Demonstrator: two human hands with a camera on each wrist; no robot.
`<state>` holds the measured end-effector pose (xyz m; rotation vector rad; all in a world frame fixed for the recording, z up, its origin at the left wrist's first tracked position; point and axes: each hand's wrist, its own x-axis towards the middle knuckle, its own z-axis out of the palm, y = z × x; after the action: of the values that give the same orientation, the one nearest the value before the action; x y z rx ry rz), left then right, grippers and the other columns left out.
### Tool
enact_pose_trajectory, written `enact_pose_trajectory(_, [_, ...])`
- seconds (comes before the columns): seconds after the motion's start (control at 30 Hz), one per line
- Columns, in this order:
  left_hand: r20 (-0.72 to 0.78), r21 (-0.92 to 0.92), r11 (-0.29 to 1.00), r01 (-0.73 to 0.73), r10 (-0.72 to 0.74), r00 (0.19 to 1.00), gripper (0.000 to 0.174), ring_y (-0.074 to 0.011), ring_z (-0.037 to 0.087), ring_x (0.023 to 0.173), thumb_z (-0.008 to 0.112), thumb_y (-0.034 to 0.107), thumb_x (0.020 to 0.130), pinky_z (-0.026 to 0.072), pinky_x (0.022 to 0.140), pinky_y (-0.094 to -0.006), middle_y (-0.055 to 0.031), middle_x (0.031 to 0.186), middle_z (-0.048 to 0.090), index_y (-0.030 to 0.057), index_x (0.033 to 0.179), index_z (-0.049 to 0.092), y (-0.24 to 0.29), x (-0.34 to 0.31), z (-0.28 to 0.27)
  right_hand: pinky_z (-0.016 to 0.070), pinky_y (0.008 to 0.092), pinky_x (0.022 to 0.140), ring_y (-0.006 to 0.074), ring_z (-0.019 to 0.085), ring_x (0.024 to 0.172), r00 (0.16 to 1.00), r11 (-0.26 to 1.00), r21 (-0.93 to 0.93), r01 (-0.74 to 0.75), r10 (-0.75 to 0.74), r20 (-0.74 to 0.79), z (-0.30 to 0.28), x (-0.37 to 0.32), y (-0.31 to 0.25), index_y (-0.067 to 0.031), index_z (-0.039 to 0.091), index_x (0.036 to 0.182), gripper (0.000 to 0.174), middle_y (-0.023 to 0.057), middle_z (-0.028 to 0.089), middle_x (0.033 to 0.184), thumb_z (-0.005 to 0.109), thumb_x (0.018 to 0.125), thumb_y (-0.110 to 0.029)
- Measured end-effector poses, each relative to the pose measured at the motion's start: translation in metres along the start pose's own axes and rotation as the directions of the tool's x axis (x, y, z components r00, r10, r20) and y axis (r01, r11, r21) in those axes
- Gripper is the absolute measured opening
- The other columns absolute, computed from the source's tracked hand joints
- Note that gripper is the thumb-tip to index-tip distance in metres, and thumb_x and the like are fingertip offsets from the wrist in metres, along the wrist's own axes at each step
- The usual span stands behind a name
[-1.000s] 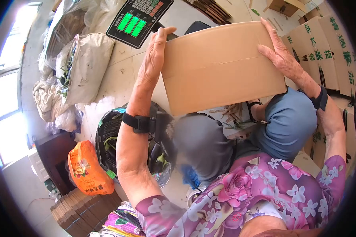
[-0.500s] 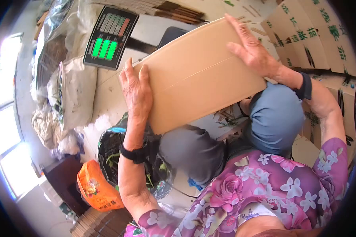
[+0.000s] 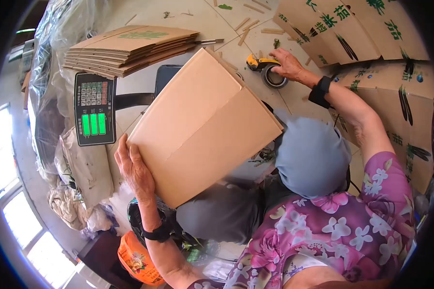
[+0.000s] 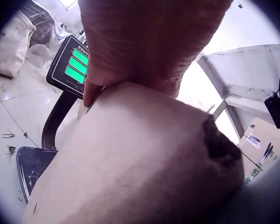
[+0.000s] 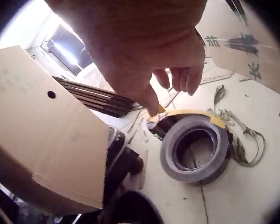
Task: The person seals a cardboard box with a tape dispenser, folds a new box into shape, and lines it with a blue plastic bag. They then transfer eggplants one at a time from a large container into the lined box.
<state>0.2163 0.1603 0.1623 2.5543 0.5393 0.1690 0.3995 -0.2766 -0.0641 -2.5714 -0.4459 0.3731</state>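
A plain cardboard box lies tilted across the person's knees, its seamed face upward. Along its left edge, the left hand rests with extended fingers against the side. The left wrist view has the palm close against the cardboard. Away from the box, the right hand reaches down to a yellow-handled tape dispenser on the floor. In the right wrist view its thumb tip is right at the yellow handle, with the other fingers loosely bent above. The dispenser's tape roll faces the camera.
A platform scale with a lit green display stands beyond the box. Flattened cartons are stacked behind it. Printed cartons crowd the right side. An orange bag sits at lower left; cardboard strips litter the floor.
The right hand has left the box and gone down to the tape dispenser. The box has turned and lowered onto the knees, with the left hand still at its left edge.
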Motion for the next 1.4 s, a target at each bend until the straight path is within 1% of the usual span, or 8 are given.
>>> enact_pose_trajectory(0.3, [-0.005,-0.031,0.999,-0.022,0.022,1.0,0.037,-0.0279,0.055,0.106,0.047,0.027,0.102,0.043,0.094,-0.0363,-0.0146,0.114,0.054,0.0045,0.131,0.054,-0.005,0.001,-0.011,0.0448,0.0471,0.09,0.0435,0.058,0.095,0.989,0.952,-0.298,-0.072,0.106,0.099,0.034,0.014,0.007,-0.003,0.048,0.107,0.038,0.0229,0.061,0.1,0.063,0.071,-0.005])
enact_pose_trajectory(0.47, [-0.009,-0.054,0.998,-0.028,0.027,1.0,0.036,-0.0278,0.055,0.104,0.049,0.026,0.101,0.0433,0.092,-0.0367,-0.0148,0.112,0.054,0.0051,0.13,0.054,-0.002,0.001,-0.014,0.0481,0.0402,0.087,0.0344,0.063,0.091,0.909,0.89,0.184,-0.417,0.413,0.063,-0.041,-0.009,-0.032,-0.0019,0.047,0.106,0.043,0.0198,0.063,0.094,0.07,0.071,-0.014])
enact_pose_trajectory(0.53, [-0.027,-0.074,0.997,-0.035,0.033,0.999,0.036,-0.0281,0.055,0.103,0.049,0.026,0.101,0.0434,0.092,-0.037,-0.015,0.111,0.054,0.0051,0.13,0.054,-0.002,0.004,-0.013,0.0508,0.0353,0.08,0.0226,0.064,0.087,0.951,0.799,0.598,-0.058,0.226,-0.21,-0.076,-0.02,-0.054,-0.0012,0.049,0.115,0.049,0.0096,0.065,0.095,0.071,0.074,-0.015])
enact_pose_trajectory(0.7, [-0.068,-0.076,0.992,-0.101,0.096,0.993,0.037,-0.0335,0.055,0.104,0.053,0.024,0.098,0.0443,0.092,-0.0402,-0.019,0.112,0.055,0.0042,0.129,0.055,-0.016,0.01,-0.002,0.0485,0.025,0.079,0.011,0.059,0.089,0.998,0.464,0.884,-0.053,0.002,0.059,-0.192,-0.04,-0.166,0.0003,0.057,0.12,0.043,0.0025,0.064,0.099,0.069,0.081,-0.013])
enact_pose_trajectory(0.9, [-0.166,-0.087,0.986,-0.14,0.124,0.978,0.039,-0.0387,0.055,0.106,0.055,0.028,0.095,0.0458,0.091,-0.0449,-0.0227,0.115,0.055,0.0053,0.127,0.055,-0.027,0.01,0.018,0.0478,0.0263,0.083,0.0143,0.058,0.09,0.918,0.645,0.686,0.337,-0.387,-0.086,-0.203,-0.046,-0.247,0.0009,0.051,0.127,0.067,0.0014,0.061,0.099,0.083,0.074,-0.023])
enact_pose_trajectory(1.03, [-0.147,-0.085,0.991,-0.103,0.09,0.985,0.041,-0.04,0.055,0.107,0.057,0.029,0.094,0.0466,0.091,-0.0465,-0.0233,0.117,0.053,0.0054,0.127,0.054,-0.029,0.01,0.025,0.0503,0.0383,0.075,0.0293,0.064,0.088,0.645,0.635,0.146,0.758,-0.764,-0.027,-0.175,-0.029,-0.315,-0.0008,0.045,0.121,0.074,0.0162,0.06,0.098,0.088,0.069,-0.031])
enact_pose_trajectory(1.27, [-0.407,-0.007,0.965,-0.262,0.237,0.882,0.047,-0.0406,0.056,0.105,0.056,0.033,0.096,0.0455,0.093,-0.0444,-0.0251,0.122,0.052,-0.0028,0.126,0.053,-0.039,0.0,0.027,0.0497,0.044,0.071,0.0424,0.06,0.083,0.551,0.549,-0.05,0.834,-0.826,0.12,-0.145,-0.024,-0.339,-0.0021,0.046,0.115,0.064,0.0204,0.058,0.091,0.083,0.073,-0.032])
enact_pose_trajectory(1.4, [-0.137,-0.681,0.731,-0.038,-0.076,0.988,0.041,-0.0256,0.065,0.094,0.049,0.031,0.099,0.0503,0.084,-0.0346,-0.0163,0.112,0.061,-0.001,0.124,0.056,-0.006,-0.034,-0.021,0.0507,0.0437,0.073,0.0411,0.061,0.084,0.602,0.592,-0.106,0.799,-0.788,0.129,-0.148,-0.033,-0.34,-0.0013,0.045,0.115,0.063,0.0205,0.058,0.092,0.082,0.073,-0.032])
